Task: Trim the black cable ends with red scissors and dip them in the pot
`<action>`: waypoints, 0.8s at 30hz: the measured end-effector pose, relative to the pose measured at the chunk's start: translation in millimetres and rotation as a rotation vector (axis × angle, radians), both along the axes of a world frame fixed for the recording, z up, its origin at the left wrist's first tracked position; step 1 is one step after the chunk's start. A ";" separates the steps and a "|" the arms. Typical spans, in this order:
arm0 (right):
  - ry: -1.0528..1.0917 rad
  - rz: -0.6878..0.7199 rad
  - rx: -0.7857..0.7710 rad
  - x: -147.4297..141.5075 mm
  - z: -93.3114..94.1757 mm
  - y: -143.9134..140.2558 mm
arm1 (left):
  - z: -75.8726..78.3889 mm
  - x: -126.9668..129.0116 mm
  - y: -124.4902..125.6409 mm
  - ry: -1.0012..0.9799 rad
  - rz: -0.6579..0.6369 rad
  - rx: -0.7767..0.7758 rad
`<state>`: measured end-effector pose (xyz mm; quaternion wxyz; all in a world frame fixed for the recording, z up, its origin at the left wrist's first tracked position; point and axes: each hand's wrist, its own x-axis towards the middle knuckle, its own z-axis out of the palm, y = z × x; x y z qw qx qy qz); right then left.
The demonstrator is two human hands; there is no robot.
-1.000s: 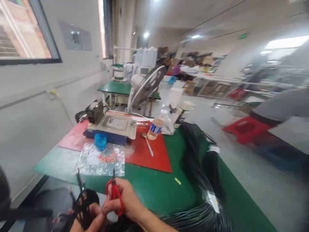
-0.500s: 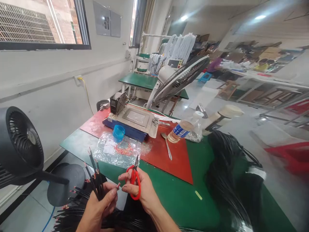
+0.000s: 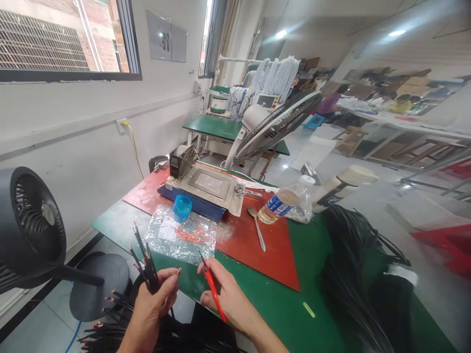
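Observation:
My left hand is closed round several black cables, their stripped ends pointing up and away. Between its thumb and forefinger a small reddish wire end sticks out. To the right, my right hand holds red-handled scissors, dark tips pointing up and left, a short gap from that wire end. Many more black cables lie below, across the lap. Just beyond the hands, a clear plastic bag lies on the table with small red bits scattered on it.
A blue cup stands beside a blue-sided hot plate with a small fan. On the red mat are a spoon and a bottle. Black cable bundles fill the table's right side. A black fan stands left.
My right hand has moved slightly right and down, away from the left hand, and the scissors have turned edge-on. My left hand keeps the cables. The view has shifted slightly.

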<state>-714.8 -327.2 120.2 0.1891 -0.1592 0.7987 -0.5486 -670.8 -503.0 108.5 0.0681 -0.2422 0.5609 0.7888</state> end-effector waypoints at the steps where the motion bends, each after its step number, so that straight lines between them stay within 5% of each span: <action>1: 0.008 0.045 0.078 0.0 3.1 4.4 | -0.8 -2.6 -0.1 0.008 -0.006 -0.005; 5: -0.011 0.138 0.313 0.2 6.1 8.7 | -3.1 -12.5 4.6 0.001 0.013 0.003; 24: 0.094 0.126 0.404 -13.9 -2.6 -0.5 | -12.2 -30.8 17.3 0.035 0.036 -0.069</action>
